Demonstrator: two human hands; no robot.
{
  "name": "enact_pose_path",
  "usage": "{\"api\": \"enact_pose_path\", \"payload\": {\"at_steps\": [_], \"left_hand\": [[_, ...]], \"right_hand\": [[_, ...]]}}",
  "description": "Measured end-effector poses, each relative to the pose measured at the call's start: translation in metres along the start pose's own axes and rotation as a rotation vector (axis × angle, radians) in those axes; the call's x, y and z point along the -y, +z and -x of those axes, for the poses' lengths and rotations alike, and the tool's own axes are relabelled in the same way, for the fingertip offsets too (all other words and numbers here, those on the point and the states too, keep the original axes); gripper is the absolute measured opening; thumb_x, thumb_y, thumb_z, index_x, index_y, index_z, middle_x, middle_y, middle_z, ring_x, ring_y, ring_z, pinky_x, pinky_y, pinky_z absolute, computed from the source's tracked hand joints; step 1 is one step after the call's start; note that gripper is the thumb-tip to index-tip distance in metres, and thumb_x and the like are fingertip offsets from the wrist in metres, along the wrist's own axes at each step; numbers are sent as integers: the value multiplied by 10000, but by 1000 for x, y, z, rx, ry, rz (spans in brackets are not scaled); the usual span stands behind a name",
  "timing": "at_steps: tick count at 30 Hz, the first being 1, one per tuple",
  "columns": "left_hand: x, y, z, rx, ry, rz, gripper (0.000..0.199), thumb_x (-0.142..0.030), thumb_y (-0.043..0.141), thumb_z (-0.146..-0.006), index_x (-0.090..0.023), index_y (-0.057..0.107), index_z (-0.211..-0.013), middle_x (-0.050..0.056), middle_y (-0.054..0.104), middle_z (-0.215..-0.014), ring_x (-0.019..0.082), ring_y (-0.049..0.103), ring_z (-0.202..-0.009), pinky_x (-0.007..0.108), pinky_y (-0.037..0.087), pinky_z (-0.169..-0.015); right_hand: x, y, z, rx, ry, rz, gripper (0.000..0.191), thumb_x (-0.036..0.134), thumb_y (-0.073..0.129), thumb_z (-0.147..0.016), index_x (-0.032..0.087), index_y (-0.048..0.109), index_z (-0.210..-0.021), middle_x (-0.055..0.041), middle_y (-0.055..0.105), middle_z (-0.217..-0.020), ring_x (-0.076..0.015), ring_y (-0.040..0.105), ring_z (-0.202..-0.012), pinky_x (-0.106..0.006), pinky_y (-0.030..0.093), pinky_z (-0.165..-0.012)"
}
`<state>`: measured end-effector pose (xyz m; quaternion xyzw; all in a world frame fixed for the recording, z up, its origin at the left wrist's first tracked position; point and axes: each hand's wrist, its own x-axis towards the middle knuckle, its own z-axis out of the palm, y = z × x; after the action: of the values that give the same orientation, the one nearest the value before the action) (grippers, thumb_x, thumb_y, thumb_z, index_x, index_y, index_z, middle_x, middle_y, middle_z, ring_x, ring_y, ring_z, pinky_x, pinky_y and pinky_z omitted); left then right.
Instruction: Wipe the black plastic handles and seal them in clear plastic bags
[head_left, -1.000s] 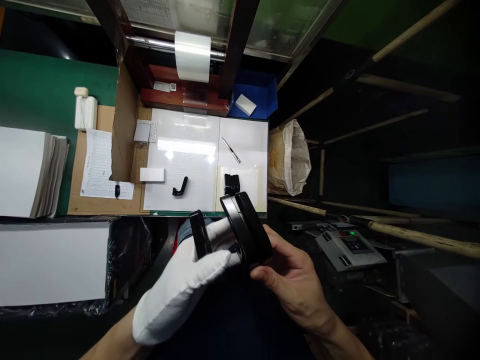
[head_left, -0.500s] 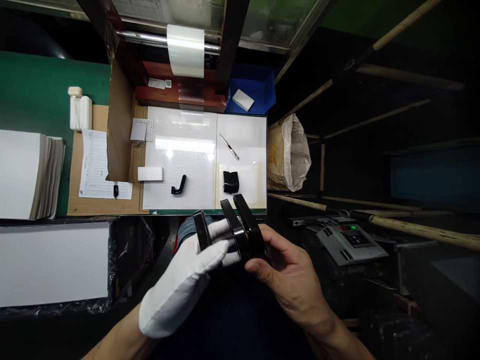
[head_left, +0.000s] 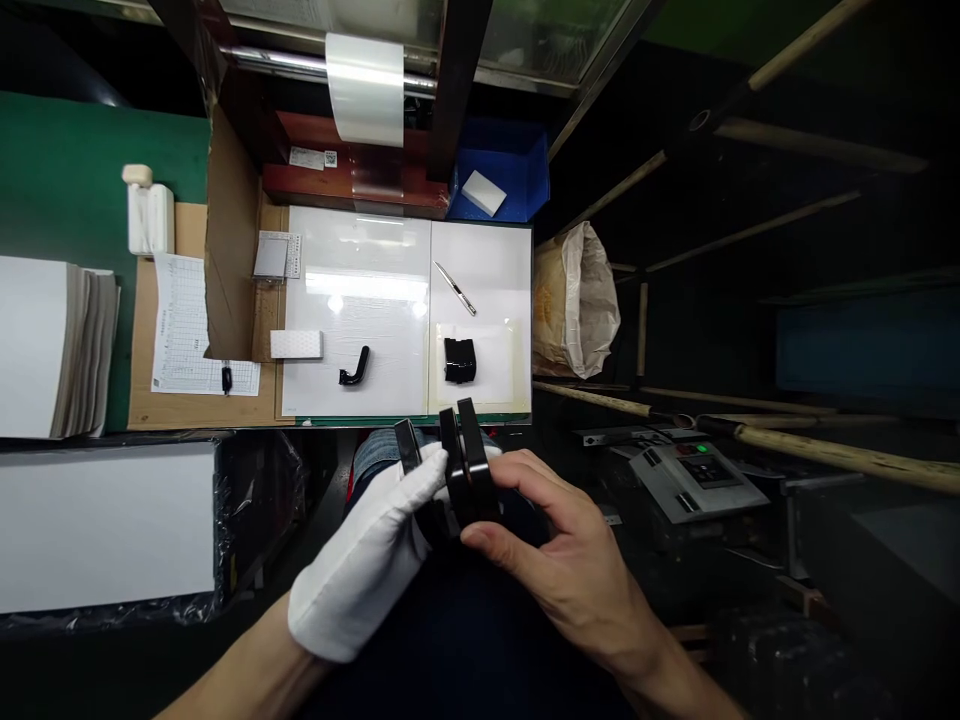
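Note:
Several glossy black curved parts are between my hands, above my lap and just in front of the table edge. My left hand [head_left: 375, 550], in a white glove, is closed round a black part [head_left: 407, 446] on the left, its thumb reaching toward the middle one. With bare fingers and thumb, my right hand [head_left: 562, 540] grips a black part [head_left: 473, 455] on the right. A similar black part [head_left: 451, 450] lies close against it on the left. On the table lie a small black hook-shaped piece [head_left: 355, 367] and a black block-like piece [head_left: 460, 360].
A silver pen-like cutter [head_left: 454, 288] lies on the white table sheet [head_left: 375, 340]. Left of it are a white box [head_left: 297, 344] and an upright cardboard panel [head_left: 231, 235]. A blue bin [head_left: 534, 170] stands behind; a paper sack [head_left: 585, 300] hangs right.
My right hand has moved left with its black parts, narrowing the gap to the part in my left hand. The parts are now turned more edge-on, and the view has shifted slightly.

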<state>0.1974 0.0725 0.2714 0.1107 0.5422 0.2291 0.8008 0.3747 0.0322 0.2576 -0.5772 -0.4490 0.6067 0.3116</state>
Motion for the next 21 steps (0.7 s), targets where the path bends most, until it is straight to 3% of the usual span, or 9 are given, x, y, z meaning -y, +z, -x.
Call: {"api": "enact_pose_path", "payload": {"at_steps": [3, 6, 8, 11, 13, 17, 21], "left_hand": [[1, -3, -3, -53, 33, -18, 142, -276, 688, -890, -228, 795, -970, 32, 743, -1216, 260, 479, -1404, 395, 267, -1260], [0, -3, -5, -54, 21, 14, 168, -312, 693, -893, -221, 789, -997, 53, 752, -1188, 288, 547, -1340, 433, 349, -1222], [-2, -2, -6, -49, -12, 76, 252, -370, 637, -933, -186, 776, -1034, 90, 751, -1180, 313, 604, -1269, 462, 453, -1146], [-3, -2, -6, -131, -38, 185, 289, -379, 628, -940, -142, 758, -1043, 116, 741, -1174, 312, 627, -1227, 443, 536, -1068], [-2, -4, -8, -187, -35, 234, 241, -347, 661, -922, -145, 752, -1016, 101, 749, -1114, 288, 650, -1176, 432, 564, -1037], [0, -6, -11, -204, -55, 282, 147, -299, 681, -905, -177, 750, -946, 49, 762, -974, 228, 704, -1006, 398, 598, -976], [1, -5, -13, -172, -68, 225, 188, -327, 672, -908, -157, 742, -948, 68, 756, -984, 226, 696, -999, 363, 568, -989]], "right_hand": [[-2, 1, 0, 24, -30, 60, 263, 426, 784, -858, 241, 684, -1017, -33, 688, -978, -207, 634, -948, -329, 516, -856], [-4, 5, -2, 2, -32, 19, 261, 386, 802, -848, 250, 713, -1053, -39, 716, -1030, -217, 646, -1001, -345, 524, -899], [-6, 7, -5, -61, 76, -179, 273, 382, 776, -874, 265, 725, -1115, -46, 727, -1134, -226, 657, -1080, -368, 523, -977], [-8, 4, -10, -146, 259, -663, 267, 452, 653, -958, 252, 735, -1115, -59, 729, -1204, -214, 680, -1087, -393, 517, -1039], [-9, -1, -14, -153, 280, -898, 301, 470, 585, -995, 232, 745, -1086, -66, 730, -1212, -189, 691, -1058, -371, 513, -1051], [-11, -10, -16, -136, 251, -1041, 331, 453, 535, -1023, 215, 754, -1093, -76, 731, -1217, -185, 694, -1061, -364, 503, -1065], [-13, -11, -14, -101, 235, -1072, 334, 436, 513, -1033, 218, 752, -1113, -76, 721, -1237, -188, 685, -1081, -374, 492, -1081]]}}
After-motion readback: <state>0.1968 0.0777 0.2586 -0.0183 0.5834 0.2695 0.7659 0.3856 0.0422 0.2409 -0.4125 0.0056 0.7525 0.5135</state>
